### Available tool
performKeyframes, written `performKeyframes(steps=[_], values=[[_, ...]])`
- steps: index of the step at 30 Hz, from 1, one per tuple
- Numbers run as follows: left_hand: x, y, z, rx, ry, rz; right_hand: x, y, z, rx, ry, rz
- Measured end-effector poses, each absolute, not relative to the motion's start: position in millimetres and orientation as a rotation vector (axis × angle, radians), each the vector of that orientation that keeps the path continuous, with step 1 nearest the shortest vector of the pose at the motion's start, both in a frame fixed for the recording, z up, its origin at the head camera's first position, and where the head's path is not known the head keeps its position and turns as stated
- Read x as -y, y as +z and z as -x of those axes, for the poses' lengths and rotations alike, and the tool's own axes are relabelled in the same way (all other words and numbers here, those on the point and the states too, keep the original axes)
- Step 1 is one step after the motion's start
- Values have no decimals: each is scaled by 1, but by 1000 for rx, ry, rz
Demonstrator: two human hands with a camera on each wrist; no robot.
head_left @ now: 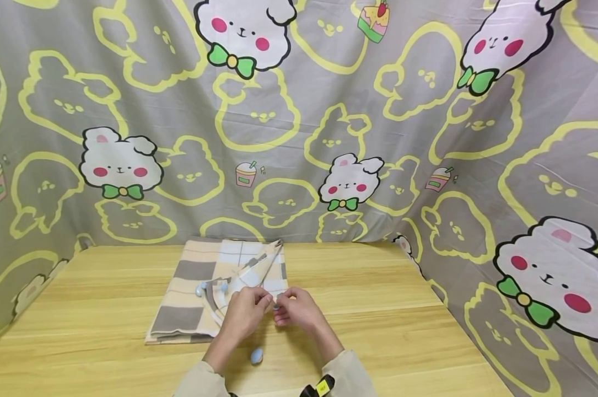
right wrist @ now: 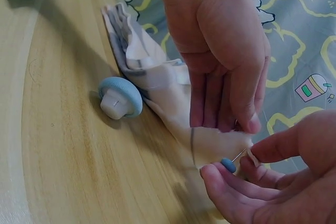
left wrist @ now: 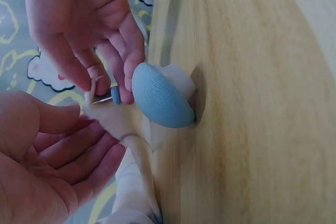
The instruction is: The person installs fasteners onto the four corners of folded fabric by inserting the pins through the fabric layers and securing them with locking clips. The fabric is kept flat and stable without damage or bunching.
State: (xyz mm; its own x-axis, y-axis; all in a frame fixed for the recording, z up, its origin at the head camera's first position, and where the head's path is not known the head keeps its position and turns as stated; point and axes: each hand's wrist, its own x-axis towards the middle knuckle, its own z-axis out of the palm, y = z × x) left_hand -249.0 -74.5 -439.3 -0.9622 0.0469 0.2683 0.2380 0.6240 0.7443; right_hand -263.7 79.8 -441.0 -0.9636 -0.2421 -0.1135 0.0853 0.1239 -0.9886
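Observation:
A folded plaid blanket (head_left: 192,270) in beige, grey and white lies on the table, one corner lifted toward both hands. My left hand (head_left: 246,311) pinches the lifted blanket edge (right wrist: 210,142), thumb on one side and fingers behind it. Facing it, my right hand (head_left: 299,311) holds a small blue-headed pin (right wrist: 228,164) at the corner, with a fingertip against its head. The thin needle reaches the cloth; how far it goes through is unclear. Close to the hands, a blue mushroom-shaped cap (left wrist: 160,95) with a white stem lies on its side on the table.
More small light-blue pieces (head_left: 199,289) lie on the blanket, left of the hands. The wooden table (head_left: 368,331) extends around the blanket. Behind and beside it hangs a grey curtain (head_left: 299,160) with cartoon prints. A black wrist device (head_left: 318,387) sits at the right cuff.

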Motion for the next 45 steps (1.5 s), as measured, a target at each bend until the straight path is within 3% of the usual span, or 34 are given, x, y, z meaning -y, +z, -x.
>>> performKeyframes(steps=[45], values=[[73, -438, 248, 2575, -1188, 288, -76, -444, 263, -2115, -2001, 122]])
